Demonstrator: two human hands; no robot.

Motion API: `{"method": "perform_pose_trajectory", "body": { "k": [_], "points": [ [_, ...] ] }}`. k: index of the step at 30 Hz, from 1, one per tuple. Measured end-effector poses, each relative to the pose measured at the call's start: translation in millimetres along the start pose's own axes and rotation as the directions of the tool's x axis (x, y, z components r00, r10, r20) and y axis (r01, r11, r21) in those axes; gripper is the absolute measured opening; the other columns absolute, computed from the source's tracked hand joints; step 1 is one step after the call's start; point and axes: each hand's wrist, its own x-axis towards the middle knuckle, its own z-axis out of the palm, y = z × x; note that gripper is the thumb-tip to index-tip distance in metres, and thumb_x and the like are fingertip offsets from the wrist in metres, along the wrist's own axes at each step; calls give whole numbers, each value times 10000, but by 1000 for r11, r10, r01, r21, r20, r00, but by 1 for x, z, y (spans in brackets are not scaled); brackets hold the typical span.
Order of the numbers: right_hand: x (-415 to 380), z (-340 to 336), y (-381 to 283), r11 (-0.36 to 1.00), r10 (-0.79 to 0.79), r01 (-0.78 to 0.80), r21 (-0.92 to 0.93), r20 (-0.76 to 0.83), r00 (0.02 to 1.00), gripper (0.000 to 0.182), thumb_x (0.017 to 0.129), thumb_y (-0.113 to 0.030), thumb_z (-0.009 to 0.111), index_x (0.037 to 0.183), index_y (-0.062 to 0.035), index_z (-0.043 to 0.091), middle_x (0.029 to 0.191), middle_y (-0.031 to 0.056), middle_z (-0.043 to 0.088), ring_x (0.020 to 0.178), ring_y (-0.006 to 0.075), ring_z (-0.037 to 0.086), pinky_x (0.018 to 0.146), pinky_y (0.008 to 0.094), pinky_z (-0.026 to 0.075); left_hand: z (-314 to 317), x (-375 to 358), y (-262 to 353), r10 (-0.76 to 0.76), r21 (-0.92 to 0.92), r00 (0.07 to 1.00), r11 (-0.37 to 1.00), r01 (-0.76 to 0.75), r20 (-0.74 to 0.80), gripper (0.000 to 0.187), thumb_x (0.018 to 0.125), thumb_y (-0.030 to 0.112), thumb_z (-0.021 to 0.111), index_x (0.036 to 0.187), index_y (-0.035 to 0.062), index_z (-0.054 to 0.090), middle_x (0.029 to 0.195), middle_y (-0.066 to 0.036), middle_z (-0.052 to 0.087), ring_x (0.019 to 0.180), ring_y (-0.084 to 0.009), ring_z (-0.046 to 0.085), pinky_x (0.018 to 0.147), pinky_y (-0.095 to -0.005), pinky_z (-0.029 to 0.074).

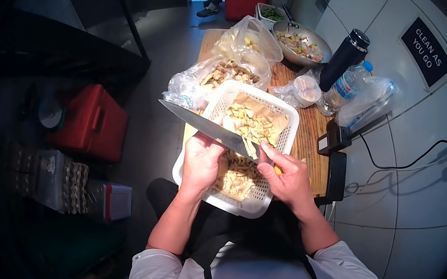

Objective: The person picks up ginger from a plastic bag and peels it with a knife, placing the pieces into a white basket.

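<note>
The knife (207,126) lies near the middle of the frame, its long axis slanting from the pointed end at the upper left down to the lower right, over the left part of the white basket (292,115). Its lower-right end meets the right hand (290,179), whose thumb and forefinger are drawn narrow around that end; the handle itself is hidden there. The left hand (200,162) is nearer the middle of the blade, below and partly behind it, with fingers reaching past the far side. Whether those fingers pinch a piece cannot be told, since the blade covers them. So the right hand is nearest the lower-right end, and the pointed end stands out beyond the left hand toward the upper left. Pale cut pieces (253,125) lie on brown paper up and right of the blade, inside the basket; more sliced pieces (234,180) lie below it, between the two wrists. Beyond the basket's upper-left rim sits an open plastic bag (178,90) with knobbly brown lumps (230,73).
</note>
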Motion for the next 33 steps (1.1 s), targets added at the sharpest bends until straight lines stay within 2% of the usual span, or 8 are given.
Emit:
{"method": "perform_pose_trajectory", "body": {
  "k": [4,9,14,17,21,22,25,33],
  "points": [
    [4,1,-1,1000,1,-1,-27,1,1000,454,881,-355,752,1263,-115,695,817,163,707,719,328,704,648,398,549,4,-2,5,-13,7,1000,1000,13,14,362,980,78,622,1313,-56,570,1078,-55,686,956,-115,646,850,-268,531],
    [22,6,0,995,81,-79,68,-25,996,449,900,-340,740,1262,-79,684,917,188,728,827,338,726,723,382,561,10,-17,1,-137,110,978,987,120,157,297,993,86,608,1251,-58,585,1060,-89,678,876,-134,636,815,-273,525],
    [27,0,-4,956,160,-159,247,17,987,416,916,-256,735,1258,-27,672,1077,202,731,1010,306,725,868,347,544,-3,-7,-10,-72,-181,996,980,80,47,391,1010,77,585,1365,-48,480,1127,-101,653,976,-173,664,899,-316,553],
    [17,2,0,975,81,-90,202,51,995,411,916,-251,733,1257,-31,674,1077,211,727,997,311,727,859,352,548,7,1,2,20,-258,999,966,-26,-28,404,1001,68,571,1373,-55,468,1206,-108,631,1015,-181,661,864,-286,557],
    [7,3,-5,994,38,-44,104,62,997,439,896,-316,746,1257,-73,689,941,200,727,857,342,729,742,379,560,4,9,2,46,-208,994,976,-66,-99,415,942,-41,604,1341,-39,494,1115,-69,628,1040,-154,637,883,-254,537],
    [5,5,-1,996,-5,3,92,15,1000,455,887,-349,750,1262,-97,691,871,184,717,788,341,718,688,389,552,6,11,4,79,-242,993,965,-99,-88,408,915,-81,617,1307,-38,510,1025,-43,606,979,-146,642,884,-257,545],
    [4,3,-4,997,15,-16,70,18,1000,459,880,-339,758,1269,-107,689,839,178,708,750,334,709,669,390,545,-2,15,-3,99,-263,991,958,-119,-88,471,915,-84,631,1358,-23,483,1207,-113,615,1026,-203,665,897,-351,583],
    [4,4,-2,999,-36,36,-7,-29,999,474,859,-335,778,1272,-119,691,759,161,675,666,319,680,610,388,529,6,11,6,66,-249,992,964,-92,-110,427,911,-54,655,1313,-46,511,1167,-117,639,991,-208,676,856,-348,586]
  ]
}}
